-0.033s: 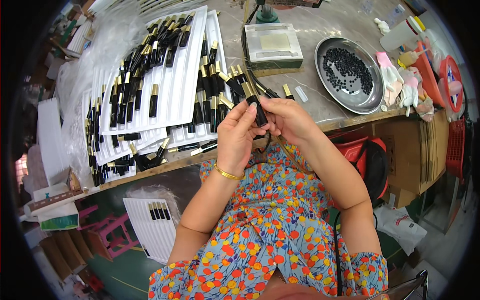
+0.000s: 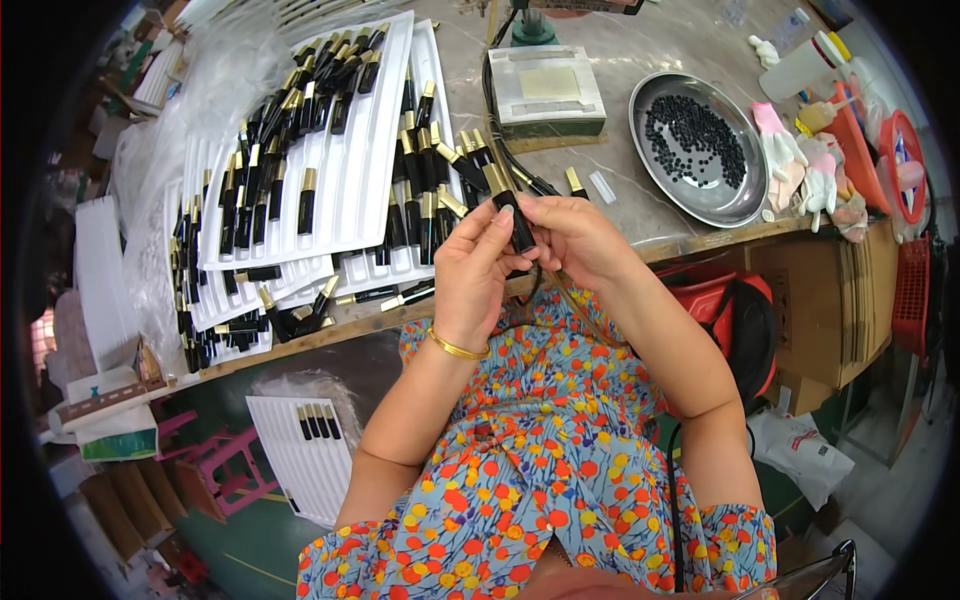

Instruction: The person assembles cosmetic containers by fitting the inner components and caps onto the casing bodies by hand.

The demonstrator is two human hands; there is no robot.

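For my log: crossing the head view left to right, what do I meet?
Top white tray, left hand, right hand (black-and-gold tube held between them), metal bowl, white glove, red mesh basket.

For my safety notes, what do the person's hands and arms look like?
The left hand and right hand are ungloved, the forearms bare. A gold-coloured bangle circles the left wrist. Short grey-blue sleeves carry red, orange and yellow spots.
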